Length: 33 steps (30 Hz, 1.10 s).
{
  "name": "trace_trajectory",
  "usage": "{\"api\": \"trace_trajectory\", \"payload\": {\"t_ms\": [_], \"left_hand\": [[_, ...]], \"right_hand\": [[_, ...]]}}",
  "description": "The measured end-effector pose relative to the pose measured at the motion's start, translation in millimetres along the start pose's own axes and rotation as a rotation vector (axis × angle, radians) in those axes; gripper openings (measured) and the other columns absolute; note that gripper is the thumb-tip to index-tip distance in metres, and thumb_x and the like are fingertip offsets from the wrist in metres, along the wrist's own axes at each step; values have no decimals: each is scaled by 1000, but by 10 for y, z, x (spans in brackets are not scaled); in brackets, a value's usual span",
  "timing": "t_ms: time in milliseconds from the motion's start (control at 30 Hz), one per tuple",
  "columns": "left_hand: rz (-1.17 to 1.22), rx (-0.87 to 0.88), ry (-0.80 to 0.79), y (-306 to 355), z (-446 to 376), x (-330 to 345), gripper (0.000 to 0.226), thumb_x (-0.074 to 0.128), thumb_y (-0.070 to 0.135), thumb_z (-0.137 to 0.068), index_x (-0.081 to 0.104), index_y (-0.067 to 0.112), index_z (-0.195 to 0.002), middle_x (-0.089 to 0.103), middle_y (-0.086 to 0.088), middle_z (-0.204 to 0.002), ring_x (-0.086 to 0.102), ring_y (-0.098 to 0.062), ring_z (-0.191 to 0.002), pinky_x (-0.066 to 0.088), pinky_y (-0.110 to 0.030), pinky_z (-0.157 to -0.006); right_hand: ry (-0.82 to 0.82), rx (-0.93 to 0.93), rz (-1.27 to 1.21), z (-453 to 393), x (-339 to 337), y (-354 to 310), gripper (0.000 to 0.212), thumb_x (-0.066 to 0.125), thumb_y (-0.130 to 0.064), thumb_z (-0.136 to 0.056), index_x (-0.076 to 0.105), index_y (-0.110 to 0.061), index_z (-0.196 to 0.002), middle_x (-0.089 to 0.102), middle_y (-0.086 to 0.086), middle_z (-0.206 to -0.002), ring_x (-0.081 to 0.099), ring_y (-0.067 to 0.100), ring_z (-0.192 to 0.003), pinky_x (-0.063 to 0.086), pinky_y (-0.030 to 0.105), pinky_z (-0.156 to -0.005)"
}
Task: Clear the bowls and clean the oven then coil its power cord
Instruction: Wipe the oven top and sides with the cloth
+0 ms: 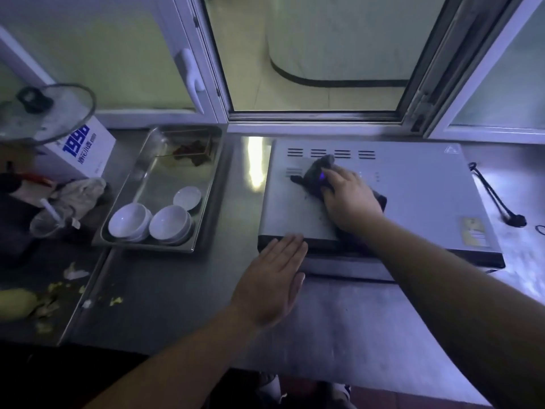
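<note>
Pressing down on a dark cloth [320,175], the right hand [351,199] lies flat with its fingers spread over the fabric, on top of the oven [413,184] right of the frame's centre. The oven is a flat silver box with rows of vent slots near its back edge, a warning triangle at its far right corner and a yellowish label near its front right corner; small dark specks lie on its top beside the cloth. The left hand [272,278] is released, fingers straight and together, its fingertips touching the oven's dark front edge at the lower left corner. A black power cord [492,196] lies loose on the steel counter [182,290] just right of the oven, its plug end nearest the front. To the left of centre a metal tray [165,247] holds white bowls [149,222] in two stacks and a single small one behind them, with brownish scraps at its far end. In the upper left stand a glass lid [47,113] and a white box [85,149] printed with blue numbers; a crumpled rag [76,193] lies below them. Behind the counter a white-framed window [318,54] stands open.
</note>
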<state>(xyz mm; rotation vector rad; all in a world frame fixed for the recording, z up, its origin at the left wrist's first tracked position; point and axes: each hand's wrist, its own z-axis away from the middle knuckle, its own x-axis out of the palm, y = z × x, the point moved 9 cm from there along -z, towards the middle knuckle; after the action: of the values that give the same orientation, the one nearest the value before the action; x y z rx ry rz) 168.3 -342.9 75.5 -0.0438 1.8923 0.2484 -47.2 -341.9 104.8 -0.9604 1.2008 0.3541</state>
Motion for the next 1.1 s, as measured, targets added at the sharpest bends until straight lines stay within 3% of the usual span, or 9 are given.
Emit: {"api": "trace_trajectory", "payload": {"t_ms": [267, 533, 700, 900, 1100], "left_hand": [[-48, 77, -55, -44, -13, -70, 54, 36, 37, -107, 53, 6, -147, 48, -10, -156, 39, -22, -149, 28, -39, -124], [-22, 92, -21, -338, 199, -226, 53, 39, 35, -104, 57, 6, -145, 50, -9, -154, 43, -21, -146, 38, -40, -119], [14, 84, -4, -367, 216, -193, 52, 31, 33, -109, 55, 5, -145, 50, -10, -155, 41, -23, -148, 38, -41, -118], [64, 71, 89, -360, 256, -150, 45, 42, 26, -108, 56, 3, -144, 48, -11, -155, 42, -24, -148, 42, -44, -115], [-8, 26, 26, -334, 272, -97, 50, 33, 29, -109, 51, 4, -149, 41, -11, -160, 35, -23, -151, 38, -42, -118]], "right_hand": [[101, -54, -20, 930, 177, -251, 43, 63, -18, -94, 61, -12, -138, 61, 11, -138, 54, 35, -128, 42, 42, -108], [120, 12, 5, 1238, 279, -346, 47, 59, -21, -96, 56, -16, -142, 57, 4, -142, 49, 30, -131, 41, 42, -111], [65, 68, -22, 953, 279, -395, 48, 52, -21, -101, 50, -17, -148, 50, 5, -150, 43, 30, -136, 35, 39, -114], [36, 84, -15, 134, 311, -379, 51, 42, -29, -104, 41, -16, -153, 43, 10, -156, 37, 32, -142, 30, 45, -119], [-9, 64, 6, -692, 317, -438, 53, 35, -33, -105, 35, -18, -156, 38, 10, -158, 33, 31, -145, 27, 48, -121]]}}
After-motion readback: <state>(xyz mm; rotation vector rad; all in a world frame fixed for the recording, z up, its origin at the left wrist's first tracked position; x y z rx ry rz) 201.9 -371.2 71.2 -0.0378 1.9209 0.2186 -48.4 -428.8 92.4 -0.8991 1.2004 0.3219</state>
